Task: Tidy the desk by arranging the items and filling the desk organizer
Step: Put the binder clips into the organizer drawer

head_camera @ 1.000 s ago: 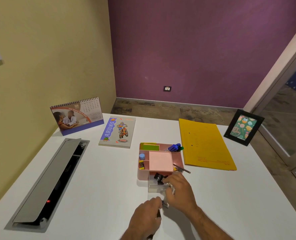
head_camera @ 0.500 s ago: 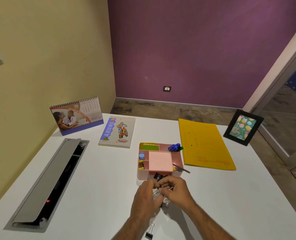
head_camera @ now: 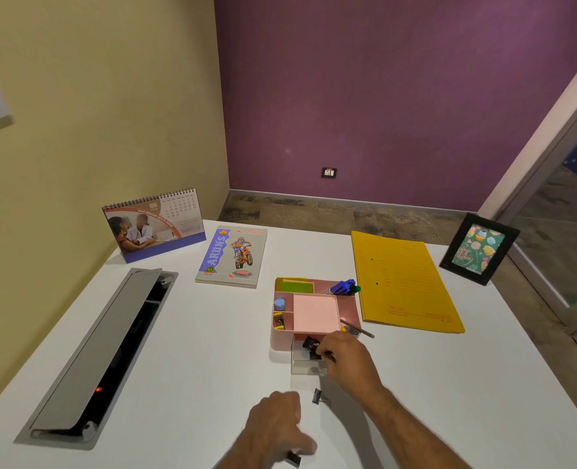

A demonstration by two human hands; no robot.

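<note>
A pink desk organizer (head_camera: 282,343) stands mid-table with its clear drawer (head_camera: 305,367) pulled out toward me. My right hand (head_camera: 348,362) reaches over the drawer, fingertips pinched on a black binder clip (head_camera: 311,346) among the clips inside. My left hand (head_camera: 275,423) is low at the near edge, with fingers closed on another binder clip (head_camera: 293,459) that rests on the table. A third binder clip (head_camera: 318,396) lies loose between my hands. The organizer's top holds a pink note pad (head_camera: 315,313), green notes (head_camera: 297,286), blue markers (head_camera: 342,287) and a pencil (head_camera: 359,330).
A yellow folder (head_camera: 405,282) lies right of the organizer, with a framed picture (head_camera: 479,248) behind it. A notebook (head_camera: 233,257) and a desk calendar (head_camera: 153,225) sit at the far left. An open cable hatch (head_camera: 94,360) runs along the left side of the white table (head_camera: 195,350).
My left hand has drawn back from the drawer to the clip at the near edge. My right hand has moved forward to the clips in the drawer. One clip now lies uncovered between them.
</note>
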